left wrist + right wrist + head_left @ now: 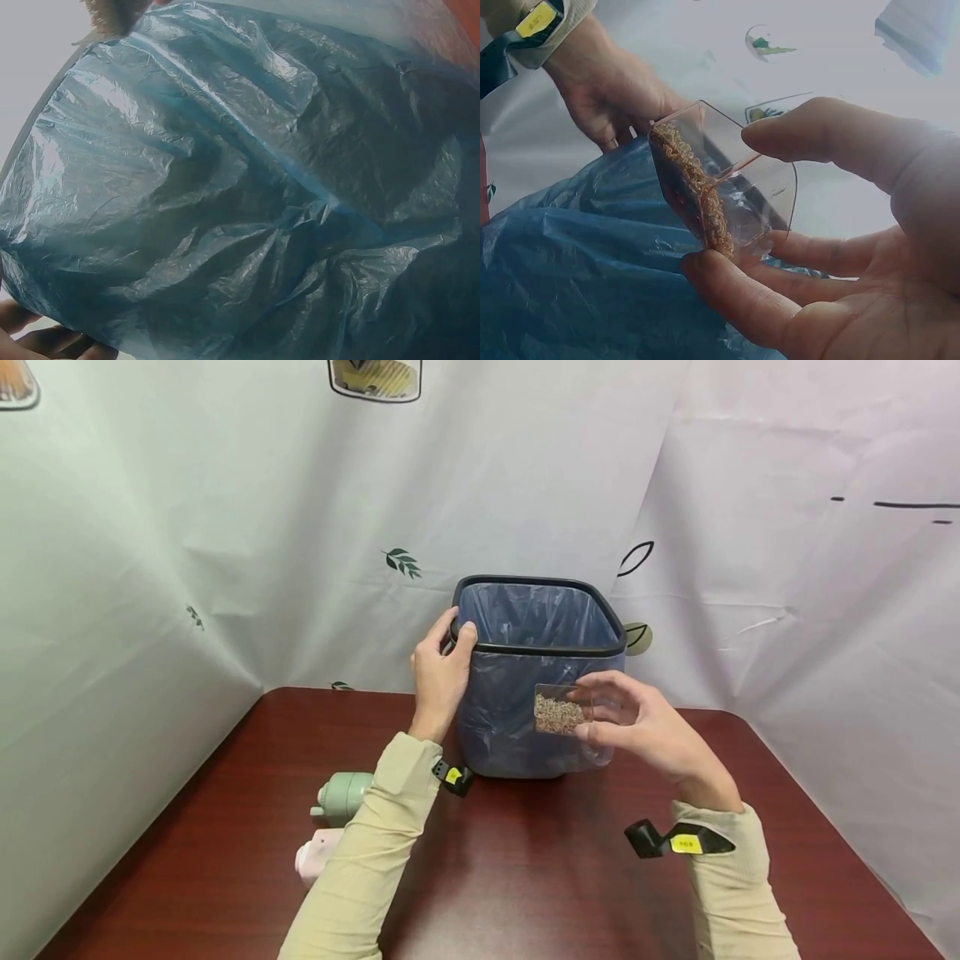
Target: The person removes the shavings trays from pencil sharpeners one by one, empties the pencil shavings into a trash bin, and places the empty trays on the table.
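Observation:
My left hand (441,681) grips the black rim (540,651) of a trash bin at its left front corner, thumb on the near side. A translucent blue liner (510,702) covers the bin and hangs over its outside. Between thumb and fingers, my right hand (645,722) holds a small clear plastic box (780,196) partly filled with brown shavings (694,176). In the head view the box overlaps the front of the bin, below the rim. The right wrist view shows the box tilted, its shavings heaped along one side.
Left of my left forearm, a green rounded device (347,797) with a small knob lies on the dark red table (510,877). A pink one (318,853) sits nearer, partly hidden by the sleeve. White printed cloth (300,527) hangs behind the bin and along both sides.

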`<state>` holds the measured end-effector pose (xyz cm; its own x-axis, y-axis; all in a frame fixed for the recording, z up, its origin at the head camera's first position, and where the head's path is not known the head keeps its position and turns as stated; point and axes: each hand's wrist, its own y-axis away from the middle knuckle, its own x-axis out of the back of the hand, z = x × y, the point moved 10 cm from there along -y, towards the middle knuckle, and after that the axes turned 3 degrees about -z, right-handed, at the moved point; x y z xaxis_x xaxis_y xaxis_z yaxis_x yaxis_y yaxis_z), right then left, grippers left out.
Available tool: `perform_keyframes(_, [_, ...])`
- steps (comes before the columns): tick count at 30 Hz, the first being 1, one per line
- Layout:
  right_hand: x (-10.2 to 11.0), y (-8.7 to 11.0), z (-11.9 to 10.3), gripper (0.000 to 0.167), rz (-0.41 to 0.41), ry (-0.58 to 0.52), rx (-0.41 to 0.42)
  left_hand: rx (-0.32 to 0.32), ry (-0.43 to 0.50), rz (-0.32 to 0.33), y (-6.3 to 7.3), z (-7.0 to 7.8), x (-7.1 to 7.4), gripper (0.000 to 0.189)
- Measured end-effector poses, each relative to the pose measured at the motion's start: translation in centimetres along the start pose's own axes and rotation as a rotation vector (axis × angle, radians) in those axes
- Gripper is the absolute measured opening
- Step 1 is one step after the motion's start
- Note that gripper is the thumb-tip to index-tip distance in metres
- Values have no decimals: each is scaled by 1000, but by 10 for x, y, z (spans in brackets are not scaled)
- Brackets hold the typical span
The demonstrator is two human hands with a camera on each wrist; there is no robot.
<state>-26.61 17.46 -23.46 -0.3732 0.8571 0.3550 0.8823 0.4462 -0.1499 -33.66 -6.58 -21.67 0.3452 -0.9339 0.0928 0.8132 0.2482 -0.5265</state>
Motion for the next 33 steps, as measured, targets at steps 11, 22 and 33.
perform_keyframes(11, [3, -2, -9, 57, 27, 17, 11, 31, -12, -14, 1, -2, -1, 51])
perform_keyframes(22, [7, -7, -25, 54, 43, 48, 44, 22, -35, 3, 0, 0, 1, 49])
perform_keyframes(33, [14, -10, -38, 53, 56, 50, 58, 17, -43, 11, 1, 1, 2, 50])
